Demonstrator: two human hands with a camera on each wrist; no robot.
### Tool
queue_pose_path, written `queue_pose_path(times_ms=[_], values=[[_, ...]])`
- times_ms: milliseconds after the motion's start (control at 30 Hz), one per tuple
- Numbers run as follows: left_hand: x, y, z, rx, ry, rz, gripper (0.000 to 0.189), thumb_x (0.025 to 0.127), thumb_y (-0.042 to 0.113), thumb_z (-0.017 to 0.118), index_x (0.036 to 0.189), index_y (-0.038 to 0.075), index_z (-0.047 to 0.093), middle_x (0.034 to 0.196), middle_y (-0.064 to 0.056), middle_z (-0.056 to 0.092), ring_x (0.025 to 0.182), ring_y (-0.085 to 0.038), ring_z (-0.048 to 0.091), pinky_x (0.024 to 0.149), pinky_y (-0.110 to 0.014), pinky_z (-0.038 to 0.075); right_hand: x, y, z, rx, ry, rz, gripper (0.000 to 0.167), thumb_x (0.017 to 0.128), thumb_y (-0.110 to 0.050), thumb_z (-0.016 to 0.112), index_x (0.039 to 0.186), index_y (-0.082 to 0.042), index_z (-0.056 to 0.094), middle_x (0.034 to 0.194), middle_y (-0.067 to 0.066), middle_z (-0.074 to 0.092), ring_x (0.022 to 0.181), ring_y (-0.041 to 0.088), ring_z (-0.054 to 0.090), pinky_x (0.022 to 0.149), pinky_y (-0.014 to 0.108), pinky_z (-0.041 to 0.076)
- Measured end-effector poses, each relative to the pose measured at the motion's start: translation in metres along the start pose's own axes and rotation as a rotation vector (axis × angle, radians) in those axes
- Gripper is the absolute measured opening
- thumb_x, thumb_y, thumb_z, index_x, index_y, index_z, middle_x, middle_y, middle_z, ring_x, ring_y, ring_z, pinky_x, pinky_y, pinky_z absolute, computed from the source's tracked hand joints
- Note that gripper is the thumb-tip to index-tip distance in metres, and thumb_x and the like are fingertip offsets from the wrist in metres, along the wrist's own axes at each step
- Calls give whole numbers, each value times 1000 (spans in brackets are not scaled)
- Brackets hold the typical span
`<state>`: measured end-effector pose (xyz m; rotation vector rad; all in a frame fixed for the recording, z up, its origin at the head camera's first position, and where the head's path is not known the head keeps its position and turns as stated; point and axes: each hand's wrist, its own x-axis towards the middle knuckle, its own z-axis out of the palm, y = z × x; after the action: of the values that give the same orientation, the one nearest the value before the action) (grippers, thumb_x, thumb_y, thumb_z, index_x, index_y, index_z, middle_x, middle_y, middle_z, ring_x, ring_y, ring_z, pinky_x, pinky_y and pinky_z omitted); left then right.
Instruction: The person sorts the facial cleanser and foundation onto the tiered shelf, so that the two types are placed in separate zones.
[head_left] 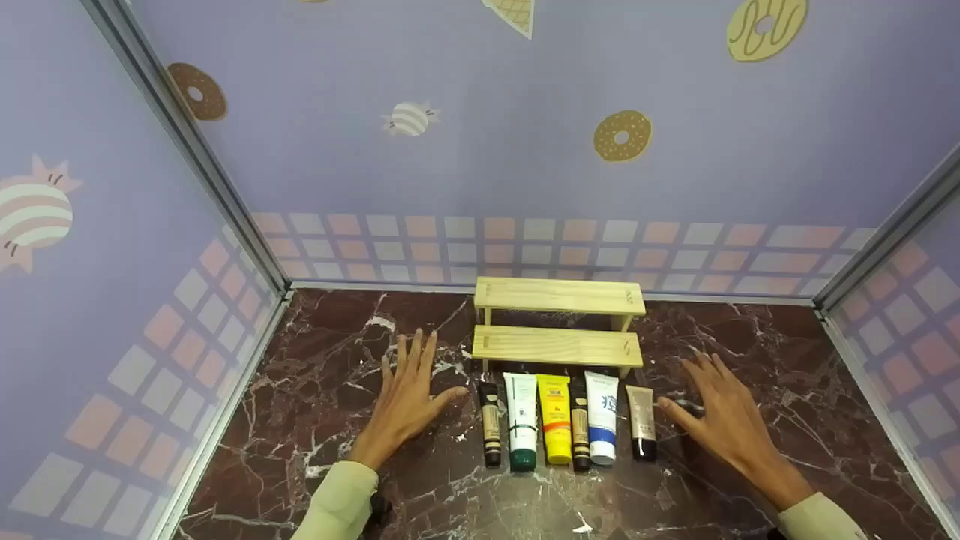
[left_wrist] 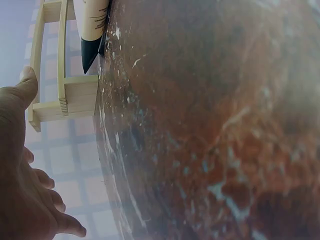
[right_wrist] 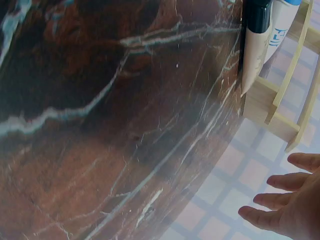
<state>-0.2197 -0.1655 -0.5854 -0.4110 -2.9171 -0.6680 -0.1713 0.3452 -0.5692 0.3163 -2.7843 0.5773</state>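
Several squeeze tubes lie in a row on the dark marbled table. From left to right come a black-and-tan tube [head_left: 490, 424], a white tube with a green cap [head_left: 523, 420], a yellow tube [head_left: 556, 418], another black-and-tan tube [head_left: 580, 427], a white tube with a blue band [head_left: 601, 417] and a beige tube with a black cap [head_left: 642, 423]. To the left of the row is my left hand [head_left: 409, 394], fingers straight, holding nothing. My right hand [head_left: 724, 416] is spread on the other side, its thumb near the beige tube without gripping it.
Behind the tubes stands a two-step wooden rack [head_left: 557, 345], close to the back wall [head_left: 510, 172]. Side walls [head_left: 97, 300] with printed squares enclose the marbled table [head_left: 420, 495] on the left and right.
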Motion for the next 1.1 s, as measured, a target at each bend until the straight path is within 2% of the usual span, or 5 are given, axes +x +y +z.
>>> queue_pose_path(times_ms=[333, 467, 667, 900, 1100], values=[[5, 2, 12, -88, 57, -49, 107, 99, 60, 75, 175, 4, 23, 178, -28, 22, 165, -53, 15, 128, -79, 10, -4, -6, 7, 57, 0, 26, 74, 99, -41, 82, 151, 6, 59, 151, 37, 57, 140, 60, 52, 110, 82, 40], [6, 3, 16, -183, 98, -62, 101, 99, 52, 80, 172, 2, 32, 174, -30, 32, 162, -53, 26, 128, -77, 15, -7, -10, 11, 94, -36, 61, 71, 101, -40, 81, 149, 9, 60, 149, 38, 58, 137, 60, 54, 109, 81, 43], [10, 7, 23, -345, 167, -72, 89, 96, 39, 87, 165, 2, 46, 167, -31, 44, 155, -55, 38, 126, -72, 30, -12, -14, 19, 129, -52, 108, 69, 101, -41, 80, 145, 9, 62, 144, 37, 61, 132, 59, 59, 107, 78, 47], [16, 11, 33, -522, 211, -21, 78, 95, 30, 88, 157, -4, 55, 161, -32, 51, 153, -54, 43, 129, -67, 29, -18, -20, 29, 139, -76, 122, 66, 101, -40, 80, 142, 9, 65, 137, 36, 64, 122, 57, 64, 102, 76, 52], [20, 10, 41, -612, 227, -13, 69, 97, 26, 87, 155, 1, 60, 159, -29, 55, 152, -47, 48, 128, -62, 35, -19, -25, 33, 190, -59, 141, 58, 99, -35, 83, 136, 7, 69, 121, 25, 69, 102, 43, 71, 90, 66, 60]])
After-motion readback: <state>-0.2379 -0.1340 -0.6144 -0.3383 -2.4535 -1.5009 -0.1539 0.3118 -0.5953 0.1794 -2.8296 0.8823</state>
